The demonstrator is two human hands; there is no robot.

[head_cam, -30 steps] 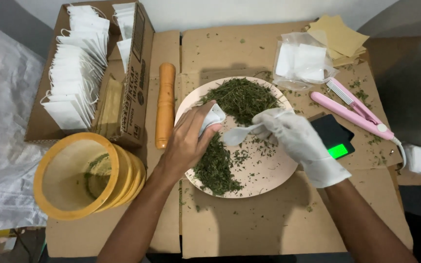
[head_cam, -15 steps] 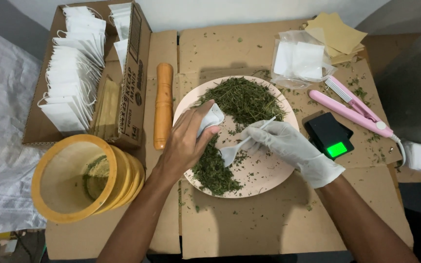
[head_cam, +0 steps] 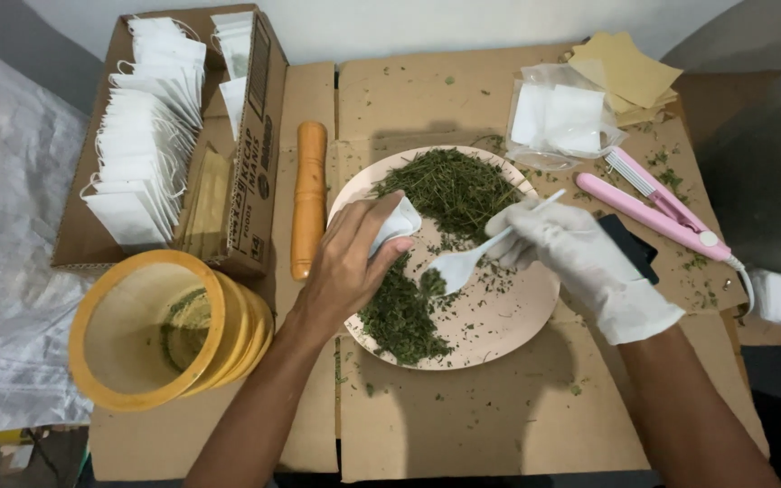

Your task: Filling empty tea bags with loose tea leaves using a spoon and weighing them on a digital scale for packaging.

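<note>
A pale pink plate (head_cam: 517, 312) lies on the cardboard-covered table with two heaps of dried green herb (head_cam: 449, 188) on it. My bare left hand (head_cam: 347, 267) holds a small white sachet (head_cam: 396, 224) over the plate's left side. My right hand (head_cam: 567, 248), in a white glove, grips a white plastic spoon (head_cam: 463, 260). The spoon's bowl rests at the near herb heap (head_cam: 399, 312), just right of the sachet.
An open cardboard box (head_cam: 255, 136) of filled white sachets (head_cam: 146, 136) sits at the far left, an orange wooden roller (head_cam: 309, 199) beside it. A yellow sieve (head_cam: 151, 330) stands near left. A pink heat sealer (head_cam: 657, 212), a black scale (head_cam: 630, 248) and a bag of empty sachets (head_cam: 562, 117) lie right.
My right hand has brought the spoon from the plate's centre down and left into the near herb heap. The left hand has stayed put with the sachet.
</note>
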